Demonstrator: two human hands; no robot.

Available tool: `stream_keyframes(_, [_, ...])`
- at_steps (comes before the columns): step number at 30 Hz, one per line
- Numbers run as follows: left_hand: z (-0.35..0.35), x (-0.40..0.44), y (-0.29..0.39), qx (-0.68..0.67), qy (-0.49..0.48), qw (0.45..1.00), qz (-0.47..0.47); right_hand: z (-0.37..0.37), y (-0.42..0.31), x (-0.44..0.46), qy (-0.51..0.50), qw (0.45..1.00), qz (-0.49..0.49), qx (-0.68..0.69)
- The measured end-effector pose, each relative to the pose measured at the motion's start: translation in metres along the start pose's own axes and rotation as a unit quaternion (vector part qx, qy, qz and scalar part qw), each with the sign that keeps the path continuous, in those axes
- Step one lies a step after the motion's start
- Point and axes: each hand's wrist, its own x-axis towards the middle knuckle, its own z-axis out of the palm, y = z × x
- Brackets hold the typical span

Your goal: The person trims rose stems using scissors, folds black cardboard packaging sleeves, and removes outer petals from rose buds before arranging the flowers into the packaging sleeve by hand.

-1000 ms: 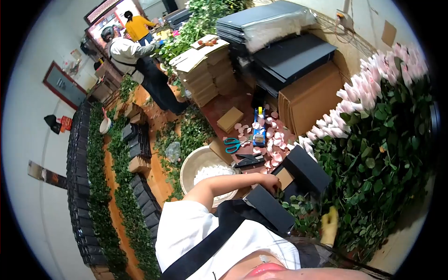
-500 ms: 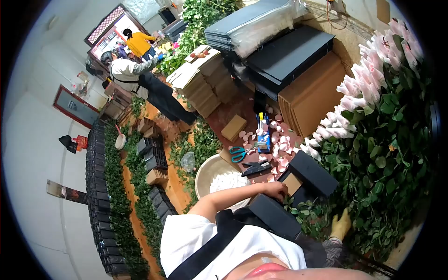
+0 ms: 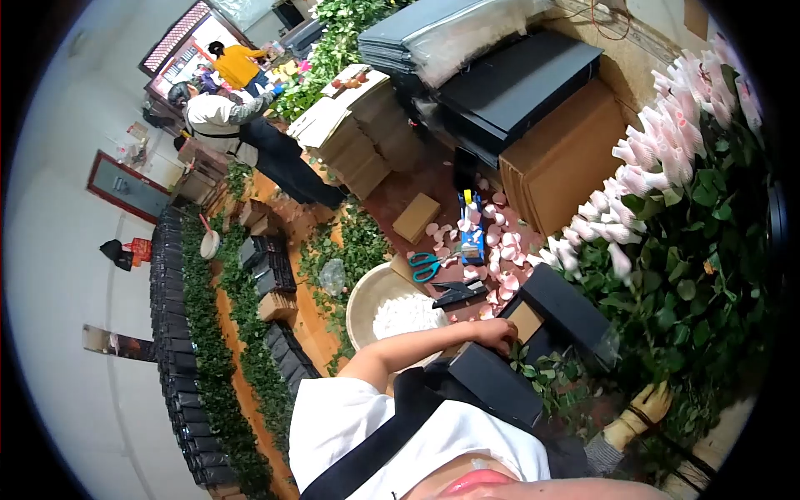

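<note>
My bare left hand (image 3: 497, 335) has its fingers curled down at the inner edge of a black box (image 3: 496, 383), beside a brown card piece (image 3: 525, 322); what the fingers hold is hidden. On the right, my right hand (image 3: 648, 407) wears a yellow glove, its fingers bent around a stem low among the leafy stems (image 3: 692, 350). One pale pink netted flower (image 3: 620, 262) hangs below the netted bunch (image 3: 667, 146). Another black box (image 3: 568, 312) stands beyond the card, and loose leaves (image 3: 554, 375) lie between the boxes.
Teal scissors (image 3: 425, 265), a black stapler (image 3: 458, 293), a blue tool (image 3: 472, 237) and pink petals (image 3: 507, 250) lie on the table. A round tub (image 3: 360, 304) with white pieces stands beside it. Cardboard stacks (image 3: 558, 154) stand behind. Two people (image 3: 250, 129) are farther back.
My right hand has moved right and deeper into the stems, its fingers now bent. One pink flower has slid down from the bunch. My left hand stays by the black box. The view has shifted.
</note>
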Motion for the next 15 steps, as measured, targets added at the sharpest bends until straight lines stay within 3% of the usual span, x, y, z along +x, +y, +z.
stream_keyframes(2, [0.004,0.000,-0.003,0.021,0.008,1.000,-0.016,-0.029,0.003,0.014,0.032,0.998,-0.040,0.035])
stream_keyframes(3, [-0.004,0.000,0.006,0.010,-0.055,0.998,-0.041,-0.049,-0.004,0.021,0.078,0.990,-0.087,0.084])
stream_keyframes(4, [-0.010,0.000,0.015,0.004,-0.058,0.997,-0.042,-0.070,-0.007,0.023,0.117,0.977,-0.127,0.124])
stream_keyframes(5, [-0.002,0.000,0.004,0.023,-0.051,0.997,-0.048,-0.083,-0.008,0.019,0.043,0.984,-0.120,0.127])
stream_keyframes(6, [0.002,0.000,-0.003,-0.002,-0.013,1.000,0.002,-0.094,-0.007,0.011,-0.035,0.986,-0.099,0.126])
stream_keyframes(7, [-0.006,0.002,0.008,0.013,-0.029,0.999,0.005,-0.108,-0.019,0.007,-0.064,0.974,-0.098,0.193])
stream_keyframes(8, [-0.003,0.000,0.007,0.014,-0.007,1.000,0.006,-0.112,-0.014,0.005,-0.167,0.963,-0.137,0.164])
stream_keyframes(9, [-0.006,0.000,0.008,0.014,-0.006,1.000,0.026,-0.111,-0.026,0.000,-0.155,0.947,-0.174,0.220])
stream_keyframes(10, [-0.016,0.001,0.024,0.025,-0.040,0.999,-0.013,-0.096,-0.037,-0.013,-0.043,0.932,-0.237,0.272])
stream_keyframes(11, [-0.013,-0.001,0.017,-0.034,-0.064,0.995,-0.073,-0.072,-0.033,-0.029,-0.137,0.930,-0.228,0.254])
stream_keyframes(12, [-0.018,-0.003,0.039,-0.042,0.019,0.991,-0.125,-0.046,-0.031,-0.049,-0.226,0.918,-0.217,0.243])
stream_keyframes(13, [-0.007,-0.001,0.015,0.017,0.101,0.993,0.061,-0.010,-0.028,-0.074,-0.235,0.920,-0.216,0.228])
stream_keyframes(14, [-0.009,-0.008,0.019,0.010,0.028,0.997,-0.069,0.021,-0.023,-0.103,-0.245,0.921,-0.215,0.214])
stream_keyframes(15, [-0.013,-0.010,0.025,0.039,-0.012,0.996,-0.082,0.035,-0.024,-0.125,-0.268,0.922,-0.193,0.201])
